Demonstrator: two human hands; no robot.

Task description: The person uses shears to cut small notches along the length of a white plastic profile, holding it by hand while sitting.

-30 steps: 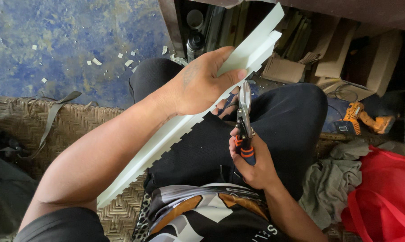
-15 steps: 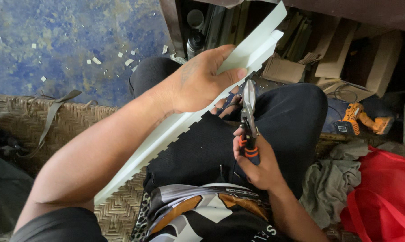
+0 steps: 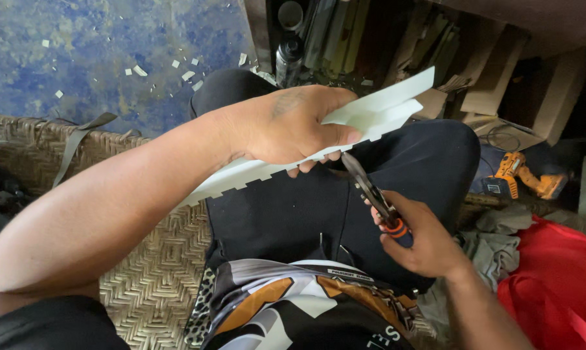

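Left hand [image 3: 293, 126] grips pale notched strip [image 3: 371, 116] mid-frame, fingers wrapped around it, above black-trousered lap. Right hand [image 3: 422, 236] clasps orange-handled snips [image 3: 371, 191], blades at strip's lower edge. Orange drill [image 3: 520, 175] at right, red cloth [image 3: 559, 285] lower right, woven mat [image 3: 150, 285] lower left. Versus earlier: strip flatter, snips tilted.

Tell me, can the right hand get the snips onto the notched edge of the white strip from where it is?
Probably yes. The right hand holds the snips with their tips right below the white strip, beside the left hand, whose fingertips crowd that edge.
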